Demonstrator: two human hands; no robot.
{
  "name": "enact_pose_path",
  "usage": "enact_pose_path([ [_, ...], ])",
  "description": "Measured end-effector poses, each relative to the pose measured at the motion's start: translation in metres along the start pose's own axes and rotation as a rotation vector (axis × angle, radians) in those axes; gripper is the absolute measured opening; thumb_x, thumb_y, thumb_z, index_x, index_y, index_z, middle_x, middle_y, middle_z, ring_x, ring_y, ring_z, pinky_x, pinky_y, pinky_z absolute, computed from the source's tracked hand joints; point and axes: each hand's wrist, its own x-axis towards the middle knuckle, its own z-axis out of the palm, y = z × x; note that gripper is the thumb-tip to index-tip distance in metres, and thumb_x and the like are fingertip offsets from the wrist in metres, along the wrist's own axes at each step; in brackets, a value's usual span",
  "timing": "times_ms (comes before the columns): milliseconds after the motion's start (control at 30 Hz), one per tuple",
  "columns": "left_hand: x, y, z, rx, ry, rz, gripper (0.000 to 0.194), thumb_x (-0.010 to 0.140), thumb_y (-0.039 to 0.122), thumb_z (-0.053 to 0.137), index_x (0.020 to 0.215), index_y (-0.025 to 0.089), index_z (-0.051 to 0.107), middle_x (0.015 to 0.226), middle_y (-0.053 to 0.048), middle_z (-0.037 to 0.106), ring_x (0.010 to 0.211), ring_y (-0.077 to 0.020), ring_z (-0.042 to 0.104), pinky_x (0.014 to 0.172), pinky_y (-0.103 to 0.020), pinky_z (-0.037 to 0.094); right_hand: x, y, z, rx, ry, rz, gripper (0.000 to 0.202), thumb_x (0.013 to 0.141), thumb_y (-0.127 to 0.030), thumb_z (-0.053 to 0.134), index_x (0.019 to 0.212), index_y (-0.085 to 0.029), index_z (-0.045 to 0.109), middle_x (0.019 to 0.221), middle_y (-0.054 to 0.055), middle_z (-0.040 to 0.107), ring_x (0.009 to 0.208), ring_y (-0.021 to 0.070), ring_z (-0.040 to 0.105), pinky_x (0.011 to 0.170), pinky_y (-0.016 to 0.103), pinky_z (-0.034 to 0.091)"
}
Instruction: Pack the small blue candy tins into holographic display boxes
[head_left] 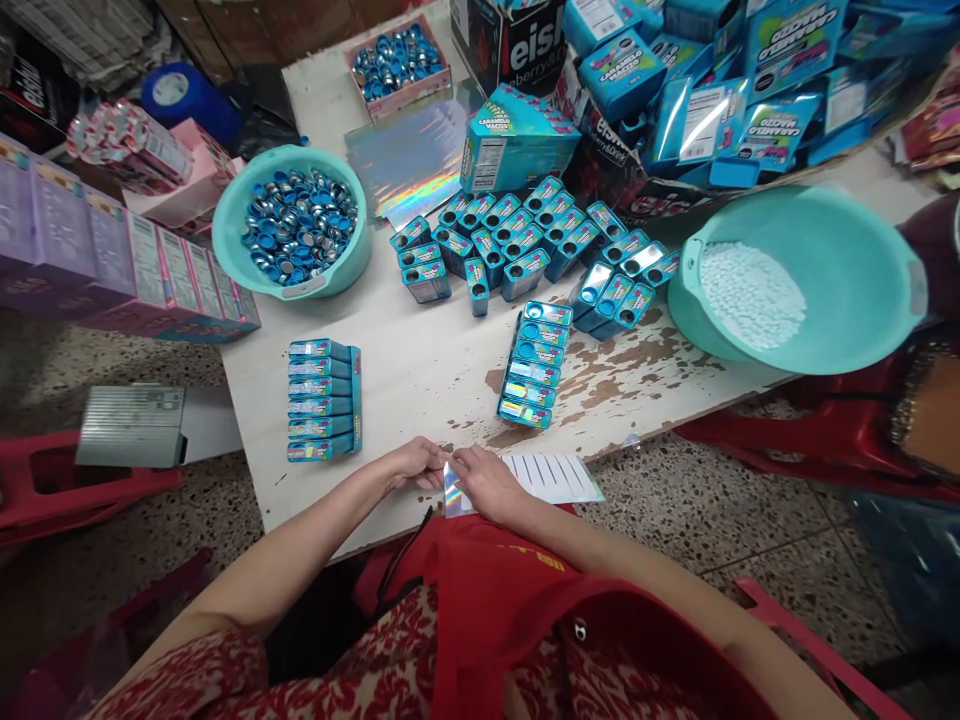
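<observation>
Right hand lies over label sheet, likely steadying it; left hand bunched at sheet's end; both grips unclear. Container row beyond right hand, presumably for reach.

Head-worn view, facing forward and down, over white table
</observation>
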Motion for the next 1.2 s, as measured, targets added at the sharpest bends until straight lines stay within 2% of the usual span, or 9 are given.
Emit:
enact_pose_path([
  [133,0.002,-0.001,0.001,-0.050,0.001,-0.015,0.014,0.060,0.022,0.066,0.066,0.010,0.062,0.049,-0.002,0.060,0.047,-0.0104,0.055,0.044,-0.019,0.039,-0.002,0.001,-0.001,-0.055,-0.023,-0.049,0.029,0.087,-0.012,0.044,0.113,-0.017,0.056,0.117,0.012,0.058,0.102,0.0252,0.050,0.081,0.038,0.044],
  [300,0.000,0.002,0.001,-0.033,0.036,0.002,0.010,0.063,0.021,0.063,0.065,0.011,0.061,0.049,-0.001,0.059,0.047,-0.0101,0.055,0.045,-0.020,0.040,-0.001,0.000,0.003,0.005,0.072,0.044,0.034,0.086,-0.018,0.050,0.121,-0.017,0.052,0.128,0.012,0.051,0.108,0.0261,0.048,0.084,0.038,0.044],
  [400,0.000,0.003,0.001,-0.024,0.036,-0.003,0.010,0.063,0.020,0.062,0.066,0.011,0.062,0.049,0.000,0.059,0.048,-0.0102,0.055,0.045,-0.020,0.040,-0.002,-0.002,0.004,0.037,0.068,0.042,0.037,0.085,-0.018,0.052,0.123,-0.017,0.051,0.122,0.013,0.055,0.107,0.0262,0.049,0.084,0.039,0.043],
  [600,0.003,0.002,0.002,-0.027,0.052,0.018,0.011,0.062,0.023,0.062,0.063,0.012,0.058,0.047,0.001,0.057,0.046,-0.0095,0.053,0.044,-0.019,0.038,-0.001,0.003,0.008,0.078,0.097,0.027,0.018,0.088,-0.021,0.051,0.102,-0.018,0.061,0.120,0.010,0.056,0.107,0.0236,0.048,0.084,0.037,0.042],
  [767,0.005,0.000,0.004,0.014,0.072,0.064,0.012,0.063,0.025,0.061,0.064,0.014,0.056,0.048,0.001,0.055,0.045,-0.0090,0.051,0.044,-0.019,0.037,0.009,0.003,0.010,0.091,0.093,0.084,0.015,0.089,-0.021,0.049,0.098,-0.019,0.061,0.099,0.008,0.063,0.096,0.0219,0.052,0.079,0.033,0.042],
  [867,0.007,-0.004,0.006,0.037,0.103,0.127,0.016,0.065,0.029,0.060,0.061,0.015,0.053,0.046,0.003,0.051,0.043,-0.0083,0.046,0.045,-0.020,0.035,0.005,-0.004,-0.008,0.177,0.132,0.087,0.012,0.087,-0.016,0.049,0.089,-0.020,0.061,0.087,0.006,0.064,0.088,0.0196,0.054,0.076,0.030,0.042],
  [1000,0.002,-0.001,0.005,0.271,0.210,0.277,0.019,0.070,0.032,0.056,0.060,0.016,0.054,0.050,0.002,0.053,0.052,-0.0123,0.050,0.053,-0.023,0.037,-0.018,-0.004,-0.058,0.556,0.403,0.149,0.006,0.083,-0.018,0.055,0.079,-0.020,0.057,0.079,0.001,0.061,0.076,0.0148,0.055,0.069,0.025,0.042],
  [1100,-0.011,0.023,0.006,0.342,0.366,0.490,0.028,0.076,0.042,0.052,0.078,0.016,0.062,0.079,-0.006,0.067,0.080,-0.0195,0.059,0.070,-0.028,0.043,-0.034,0.008,-0.094,0.813,0.594,0.270,0.007,0.081,-0.024,0.057,0.075,-0.020,0.056,0.070,-0.002,0.059,0.065,0.0120,0.053,0.063,0.023,0.042],
  [1200,-0.030,0.062,0.018,0.015,0.203,0.717,0.053,0.082,0.058,0.040,0.114,0.018,0.054,0.117,-0.012,0.060,0.105,-0.0224,0.055,0.077,-0.030,0.045,-0.038,0.026,-0.112,0.944,0.730,0.354,0.012,0.077,-0.030,0.060,0.073,-0.020,0.056,0.066,-0.003,0.058,0.061,0.0116,0.052,0.060,0.023,0.042],
])
